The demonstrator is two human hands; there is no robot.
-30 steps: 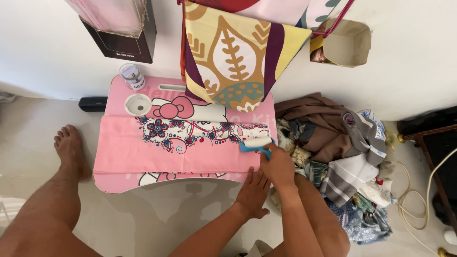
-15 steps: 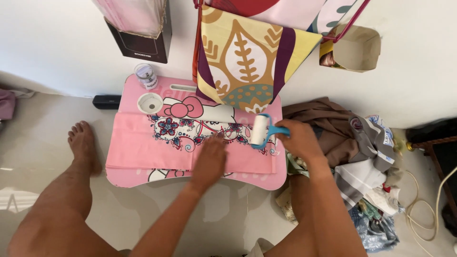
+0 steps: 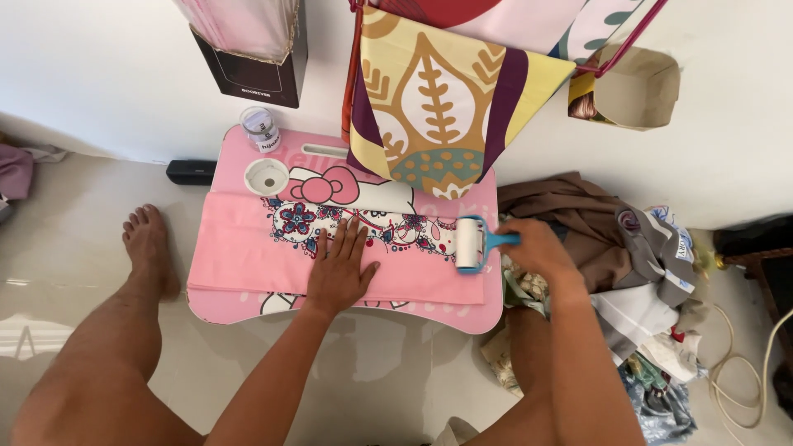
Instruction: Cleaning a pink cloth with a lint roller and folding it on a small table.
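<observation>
Head view: the left hand [image 3: 339, 272] lies flat, fingers spread, on a pink floral cloth [image 3: 248, 260] covering a pink lap table [image 3: 413, 310]. The right hand [image 3: 538, 248] grips a blue-handled lint roller [image 3: 471, 244] at the cloth's right end.

Left hand [image 3: 339, 270] flat, fingers spread, right hand [image 3: 535, 249] clenched, both arms extended

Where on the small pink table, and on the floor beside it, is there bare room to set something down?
On the pink cloth, the plain stretch between the left hand and the table's left edge. Also the floor before the table. Crowded: the clothes pile on the right, and around the lint roller in the right hand.
</observation>
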